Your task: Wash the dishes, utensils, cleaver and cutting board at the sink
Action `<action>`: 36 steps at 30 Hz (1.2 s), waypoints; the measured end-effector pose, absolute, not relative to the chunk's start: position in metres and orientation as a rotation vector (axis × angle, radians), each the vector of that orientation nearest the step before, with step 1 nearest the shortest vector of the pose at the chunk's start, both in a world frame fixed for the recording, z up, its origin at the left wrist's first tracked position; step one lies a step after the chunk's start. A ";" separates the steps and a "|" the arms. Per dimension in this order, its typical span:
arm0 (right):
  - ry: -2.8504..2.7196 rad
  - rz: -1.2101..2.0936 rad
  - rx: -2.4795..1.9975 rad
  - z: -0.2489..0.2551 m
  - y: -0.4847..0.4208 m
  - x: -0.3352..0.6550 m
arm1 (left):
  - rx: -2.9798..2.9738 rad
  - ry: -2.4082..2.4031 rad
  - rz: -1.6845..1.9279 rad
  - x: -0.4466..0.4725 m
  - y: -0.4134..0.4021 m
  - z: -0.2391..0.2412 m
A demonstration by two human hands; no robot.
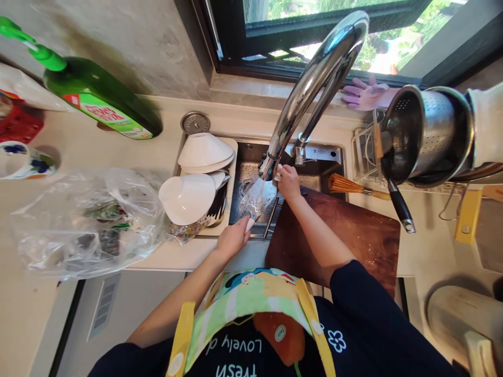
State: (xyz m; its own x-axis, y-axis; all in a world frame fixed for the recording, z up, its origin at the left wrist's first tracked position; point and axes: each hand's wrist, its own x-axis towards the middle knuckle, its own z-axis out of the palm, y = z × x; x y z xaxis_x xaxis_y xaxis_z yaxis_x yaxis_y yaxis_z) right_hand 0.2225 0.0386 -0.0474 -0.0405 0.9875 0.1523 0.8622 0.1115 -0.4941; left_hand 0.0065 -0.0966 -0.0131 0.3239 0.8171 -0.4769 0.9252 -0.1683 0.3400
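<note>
Under the tall chrome tap (275, 152), a stream of water (257, 201) falls and splashes between my hands over the dark sink (251, 167). My left hand (234, 239) is closed at the sink's front edge, a small white end (250, 225) showing at its fingertips. What that belongs to is blurred by the water. Close beside the tap spout, my right hand (289, 183) is closed, with a small white piece (279, 173) at its fingers that I cannot identify. A dark wooden cutting board (346, 230) lies partly over the sink, under my right forearm.
White bowls (204, 152) and cutlery (215, 209) fill a rack at the left. A plastic bag (90, 225) and a green soap bottle (102, 97) stand further left. A brush (346, 185) and stacked pots (432, 131) are at the right.
</note>
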 end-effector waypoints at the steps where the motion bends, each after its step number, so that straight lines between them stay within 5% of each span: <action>1: -1.973 0.370 -1.779 -0.047 0.036 0.220 | 2.023 1.529 -0.247 0.008 -0.095 -0.012; 10: -2.408 0.621 -1.281 -0.051 -0.033 0.164 | 2.025 1.541 -0.317 0.021 -0.079 -0.013; 18: -2.011 0.355 -1.766 -0.047 0.056 0.222 | 2.097 1.556 -0.304 0.016 -0.080 -0.010; 29: -2.353 0.683 -1.377 -0.052 -0.027 0.159 | 2.106 1.531 -0.406 0.020 -0.072 -0.016; 36: -2.082 0.503 -1.815 -0.048 0.033 0.207 | 2.129 1.518 -0.354 0.013 -0.078 -0.015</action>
State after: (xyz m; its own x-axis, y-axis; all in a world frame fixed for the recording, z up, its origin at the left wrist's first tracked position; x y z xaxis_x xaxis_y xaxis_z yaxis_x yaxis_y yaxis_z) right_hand 0.2070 0.0333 -0.0477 -0.1321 0.9911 0.0177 0.8735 0.1249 -0.4704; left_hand 0.0130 -0.0778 -0.0154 0.3453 0.8062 -0.4805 0.9356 -0.2552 0.2440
